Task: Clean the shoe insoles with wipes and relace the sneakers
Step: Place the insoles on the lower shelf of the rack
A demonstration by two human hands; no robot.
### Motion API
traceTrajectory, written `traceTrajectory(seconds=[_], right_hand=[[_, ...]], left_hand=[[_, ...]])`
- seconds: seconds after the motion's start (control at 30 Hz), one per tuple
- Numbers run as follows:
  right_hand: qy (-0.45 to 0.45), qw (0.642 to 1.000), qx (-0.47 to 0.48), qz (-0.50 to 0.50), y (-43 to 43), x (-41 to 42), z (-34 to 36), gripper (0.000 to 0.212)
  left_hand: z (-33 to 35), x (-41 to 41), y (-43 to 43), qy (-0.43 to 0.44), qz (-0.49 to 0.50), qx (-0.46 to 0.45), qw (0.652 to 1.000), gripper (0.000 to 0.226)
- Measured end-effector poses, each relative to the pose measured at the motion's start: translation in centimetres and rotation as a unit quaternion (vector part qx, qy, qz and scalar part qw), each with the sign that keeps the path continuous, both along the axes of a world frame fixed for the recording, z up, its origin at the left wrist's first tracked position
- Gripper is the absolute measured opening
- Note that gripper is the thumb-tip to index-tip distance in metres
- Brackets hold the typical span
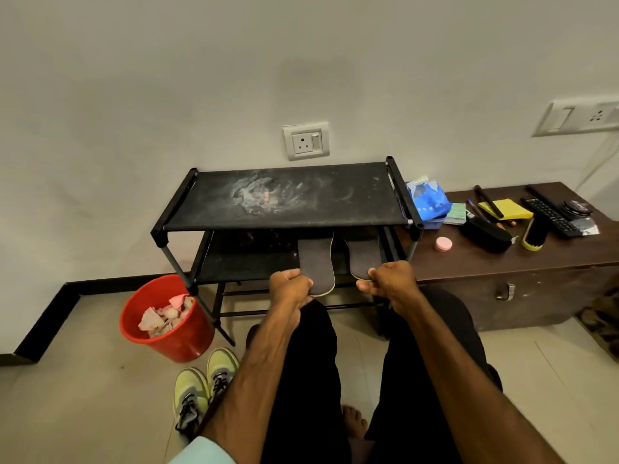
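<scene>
- The left insole [316, 266] and right insole [363, 259], flat, grey-brown and felt-like, lie side by side over the lower shelf [248, 259] of a black fabric rack.
- The left hand [289, 288] pinches the left insole's rounded heel, and the right hand [390, 281] pinches the right insole's.
- Lime mesh sneakers [204, 386] stand on the tiled floor near a red plastic bucket [177, 343].

- The toe ends of the left insole [316, 266] and the right insole [363, 259] are hidden under the top shelf of the rack [351, 199].
- The right hand [392, 283] covers the heel of the right insole. The left hand [291, 288] covers one side edge of the left insole.
- The left forearm hides part of one sneaker [221, 366].
- The blue pack [430, 200] is partly behind a rack post, and its print is too small to read.
- The right picture edge cuts the switch plate [582, 118] and the chest [485, 306].
- What the crumpled pieces in the bucket [181, 346] are, I cannot tell.
</scene>
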State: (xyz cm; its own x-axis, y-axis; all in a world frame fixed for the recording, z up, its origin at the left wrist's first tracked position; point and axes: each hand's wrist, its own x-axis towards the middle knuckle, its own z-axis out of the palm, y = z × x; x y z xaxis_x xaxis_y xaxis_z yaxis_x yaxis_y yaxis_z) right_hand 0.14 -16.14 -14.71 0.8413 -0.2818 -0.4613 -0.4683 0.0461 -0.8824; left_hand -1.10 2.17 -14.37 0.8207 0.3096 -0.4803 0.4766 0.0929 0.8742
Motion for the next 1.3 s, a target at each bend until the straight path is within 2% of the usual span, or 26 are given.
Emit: traceTrajectory(seconds=[0.13, 0.23, 0.33, 0.5, 0.57, 0.7, 0.83, 0.97, 1.1, 1.3], right_hand=[[0.038, 0.999, 0.000, -0.007, -0.1, 1.9, -1.8, 0.009], [0.058, 0.998, 0.014, -0.015, -0.1, 3.2, -2.9, 0.020], [0.063, 0.997, 0.019, -0.037, -0.2, 4.6, -4.1, 0.025], [0.087, 0.993, -0.015, -0.078, 0.0, 5.3, -5.8, 0.018], [0.088, 0.992, -0.005, -0.092, 0.3, 4.9, -6.5, 0.013], [0.102, 0.985, 0.048, -0.132, 1.0, 3.8, -7.7, 0.016], [0.100, 0.973, 0.095, -0.188, 1.6, 3.3, -7.9, 0.022], [0.102, 0.951, 0.162, -0.242, 1.6, 3.1, -7.4, 0.026], [0.083, 0.952, 0.141, -0.260, 1.7, 3.0, -6.7, 0.028], [0.068, 0.938, 0.176, -0.291, 2.0, 3.2, -6.7, 0.029]], left_hand=[[-1.4, 2.3, -1.7, -0.004, 0.030, 0.002, 1.000, 0.029], [-2.3, 4.1, -3.4, -0.002, 0.022, -0.010, 1.000, 0.028], [-4.0, 5.6, -4.8, 0.022, 0.029, -0.024, 0.999, 0.018], [-6.8, 6.9, -5.6, 0.052, 0.061, 0.011, 0.997, 0.007], [-7.4, 7.1, -5.7, 0.077, 0.060, 0.018, 0.995, 0.020], [-8.1, 7.0, -5.7, 0.135, 0.014, -0.047, 0.990, 0.044], [-7.6, 6.8, -5.7, 0.200, -0.049, -0.107, 0.973, 0.049], [-7.7, 6.6, -5.8, 0.191, -0.047, -0.153, 0.968, 0.033], [-8.0, 6.6, -5.9, 0.166, -0.036, -0.162, 0.972, 0.025], [-8.6, 6.6, -6.1, 0.149, -0.010, -0.140, 0.979, 0.039]])
